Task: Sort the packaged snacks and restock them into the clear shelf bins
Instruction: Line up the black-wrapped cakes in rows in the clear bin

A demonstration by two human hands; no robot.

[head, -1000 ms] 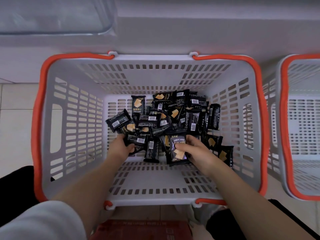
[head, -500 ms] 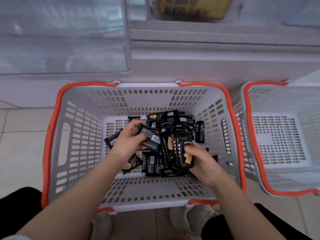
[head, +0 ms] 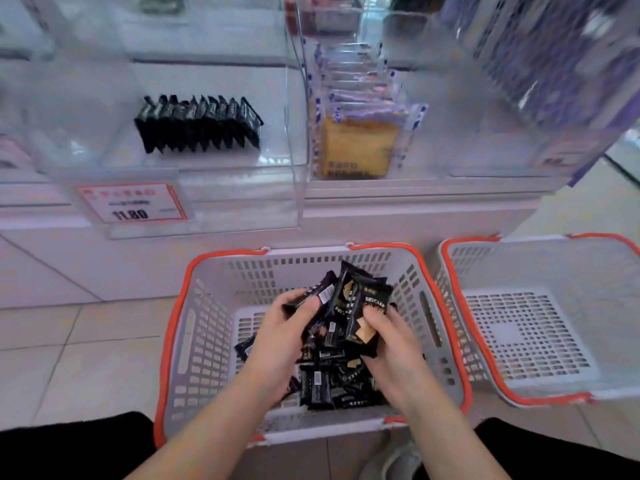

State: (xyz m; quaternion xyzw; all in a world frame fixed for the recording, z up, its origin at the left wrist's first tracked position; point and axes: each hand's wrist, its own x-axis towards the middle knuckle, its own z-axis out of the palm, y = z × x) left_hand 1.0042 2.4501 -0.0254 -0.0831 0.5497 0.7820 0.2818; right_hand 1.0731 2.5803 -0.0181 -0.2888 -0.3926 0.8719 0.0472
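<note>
A grey basket with an orange rim stands on the floor in front of me, with several black snack packets loose in its bottom. My left hand grips a small bunch of black packets above the pile. My right hand holds more black packets fanned upright, one reading DRYCAKE. Both bunches touch above the basket. On the shelf above, a clear bin holds a standing row of the same black packets.
A second grey basket with an orange rim stands to the right with nothing in it. A neighbouring clear bin holds yellow cake packs. A red-bordered price tag hangs on the left bin's front. Tiled floor lies to the left.
Both hands have lifted out of the pile with packets gathered in them. My view has tilted up, so the shelf bins have come into sight above the baskets.
</note>
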